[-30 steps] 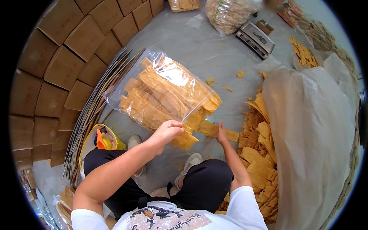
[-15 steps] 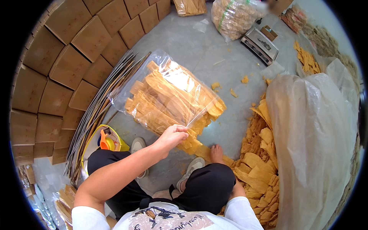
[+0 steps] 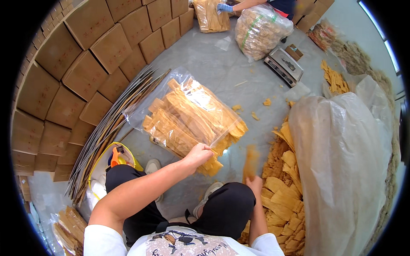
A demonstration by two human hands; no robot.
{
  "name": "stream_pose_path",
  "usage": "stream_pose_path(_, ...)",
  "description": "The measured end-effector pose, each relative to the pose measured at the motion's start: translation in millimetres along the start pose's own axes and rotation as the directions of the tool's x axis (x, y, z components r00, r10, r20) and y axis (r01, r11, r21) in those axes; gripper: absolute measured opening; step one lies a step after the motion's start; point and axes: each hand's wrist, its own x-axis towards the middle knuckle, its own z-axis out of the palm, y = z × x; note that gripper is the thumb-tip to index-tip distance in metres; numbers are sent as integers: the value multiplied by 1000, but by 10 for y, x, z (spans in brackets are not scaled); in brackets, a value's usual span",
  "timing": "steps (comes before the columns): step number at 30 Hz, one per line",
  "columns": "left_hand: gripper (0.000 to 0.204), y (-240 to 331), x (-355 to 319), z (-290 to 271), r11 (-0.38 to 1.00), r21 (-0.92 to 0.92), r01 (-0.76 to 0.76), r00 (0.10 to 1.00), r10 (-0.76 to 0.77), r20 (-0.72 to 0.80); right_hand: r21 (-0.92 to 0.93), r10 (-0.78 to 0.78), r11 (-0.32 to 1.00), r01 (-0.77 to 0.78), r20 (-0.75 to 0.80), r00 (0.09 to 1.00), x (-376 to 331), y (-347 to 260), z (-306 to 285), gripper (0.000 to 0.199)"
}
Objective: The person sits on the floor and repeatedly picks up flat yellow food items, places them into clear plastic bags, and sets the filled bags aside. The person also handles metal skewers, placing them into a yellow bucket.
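Note:
A clear plastic bag (image 3: 188, 77) lies slantwise on the floor, with long yellow strips that look like dried tofu skin (image 3: 183, 104) inside. Some strips stick out at its near right end. My left hand (image 3: 199, 156) is closed in a pinch on the bag's near edge. Over by my right knee, my right hand (image 3: 255, 184) grips a single tofu skin strip (image 3: 250, 161), which stands up from the fingers, blurred by motion. Next to that hand spreads a large heap of yellow tofu skin pieces (image 3: 282, 194), partly under a cloudy plastic sheet (image 3: 341, 170).
Stacked cardboard boxes (image 3: 55, 98) wall the left side, with long thin rods (image 3: 115, 123) before them. A yellow-rimmed bucket (image 3: 92, 175) stands by my left knee. Farther off are a scale (image 3: 284, 66), a full bag (image 3: 260, 34), and another person's blue-gloved hand (image 3: 224, 8) at a packed bag (image 3: 211, 17).
My right hand has moved right, away from the bag's mouth, and its strip now points upward. My left hand keeps its pinch. The other person's gloved hand has come into view.

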Motion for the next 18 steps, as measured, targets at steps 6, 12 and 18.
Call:
stream_pose_path(6, 27, 31, 11, 44, 999, 38, -7, 1000, 7, 12, 767, 209, 626, 139, -337, 918, 74, -78, -815, 21)
stream_pose_path(12, 28, -28, 83, 57, 998, 55, -23, 1000, 23, -4, 977, 126, 194, 92, -118, 985, -21, -915, -1061, 28)
stream_pose_path(18, 33, -34, 83, 29, 995, 43, -91, 996, 90, 9, 984, 97, 174, 31, -49, 994, -38, -1260, -743, 32)
